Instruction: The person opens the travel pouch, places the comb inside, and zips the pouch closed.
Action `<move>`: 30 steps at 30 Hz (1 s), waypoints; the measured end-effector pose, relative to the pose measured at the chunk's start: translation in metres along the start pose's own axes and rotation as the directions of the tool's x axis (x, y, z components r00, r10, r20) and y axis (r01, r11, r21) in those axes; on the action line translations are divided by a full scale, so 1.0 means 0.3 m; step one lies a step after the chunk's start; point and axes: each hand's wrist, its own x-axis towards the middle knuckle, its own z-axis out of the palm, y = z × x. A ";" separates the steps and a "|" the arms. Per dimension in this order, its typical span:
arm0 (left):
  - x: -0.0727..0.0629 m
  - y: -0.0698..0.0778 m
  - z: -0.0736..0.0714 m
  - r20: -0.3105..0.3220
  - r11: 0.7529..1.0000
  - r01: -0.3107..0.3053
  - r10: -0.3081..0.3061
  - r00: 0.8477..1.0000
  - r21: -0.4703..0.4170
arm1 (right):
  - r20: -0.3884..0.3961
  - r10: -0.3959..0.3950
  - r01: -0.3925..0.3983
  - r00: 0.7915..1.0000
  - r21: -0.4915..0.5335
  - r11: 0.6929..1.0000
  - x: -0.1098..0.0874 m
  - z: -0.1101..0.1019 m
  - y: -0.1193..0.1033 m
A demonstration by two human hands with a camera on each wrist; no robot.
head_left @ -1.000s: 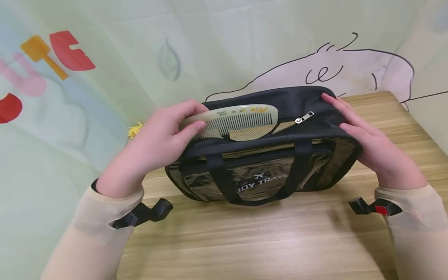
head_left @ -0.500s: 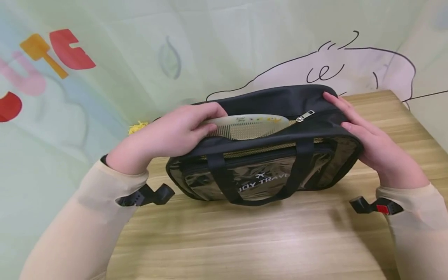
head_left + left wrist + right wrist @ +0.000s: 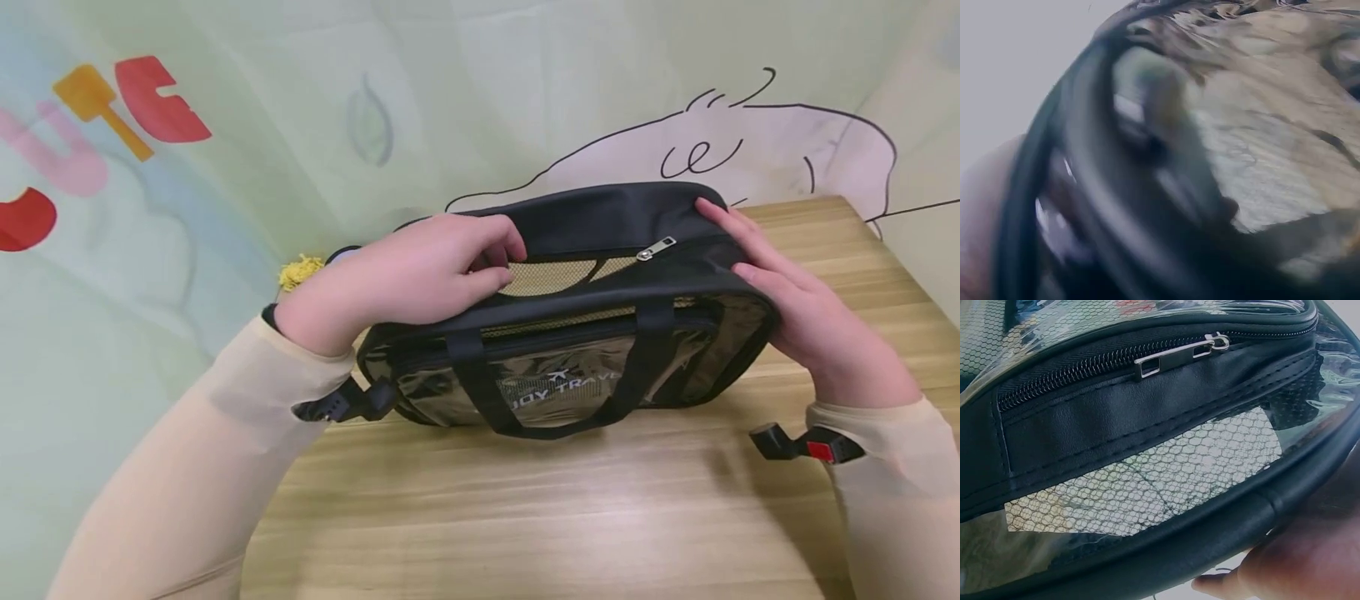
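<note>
In the head view, a black travel bag (image 3: 611,218) with clear panels and handles stands on the table, its top zip partly undone. My left hand (image 3: 420,271) is over the left part of the opening, fingers loosely bent and holding nothing. Through the clear front, the teeth of a comb (image 3: 592,388) show faintly behind the lettering. My right hand (image 3: 787,296) rests against the bag's right end, fingers spread along its upper corner. Near it lies the metal zip pull (image 3: 658,247). The right wrist view shows the bag's zip (image 3: 1072,381) closely; the left wrist view is blurred.
A wood-grain table (image 3: 570,508) spreads out in front of the bag. Behind my left wrist are a yellow stringy bundle (image 3: 300,272) and a partly hidden round dark-rimmed thing (image 3: 343,253). A printed cloth (image 3: 450,100) hangs behind the table.
My left hand has moved right and let go of the comb, which has gone down through the opening into the bag. The right hand stays at the bag's end.
</note>
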 end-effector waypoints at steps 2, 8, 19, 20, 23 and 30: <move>0.024 0.044 -0.006 -0.005 0.997 0.002 -0.001 1.000 0.073 | 0.001 -0.006 0.006 1.000 -0.008 1.000 0.001 -0.004 0.000; 0.113 0.219 -0.023 0.011 0.945 0.019 -0.024 1.000 0.326 | -0.015 -0.027 0.027 1.000 -0.004 1.000 0.004 0.002 0.001; 0.291 0.309 -0.022 0.126 0.921 0.048 -0.104 0.987 0.388 | -0.027 0.026 -0.027 0.999 -0.038 0.999 0.012 0.024 -0.004; 0.298 0.309 -0.019 0.134 0.924 0.054 -0.112 0.985 0.379 | -0.025 0.031 -0.031 0.999 -0.040 0.999 0.014 0.026 -0.005; 0.311 0.310 -0.003 0.156 0.948 0.074 -0.127 0.980 0.309 | -0.017 0.024 -0.024 1.000 -0.036 0.999 0.020 0.030 -0.005; 0.311 0.297 0.028 0.134 0.981 0.120 -0.141 0.981 0.152 | -0.010 0.008 -0.008 1.000 -0.042 0.999 0.030 0.033 -0.006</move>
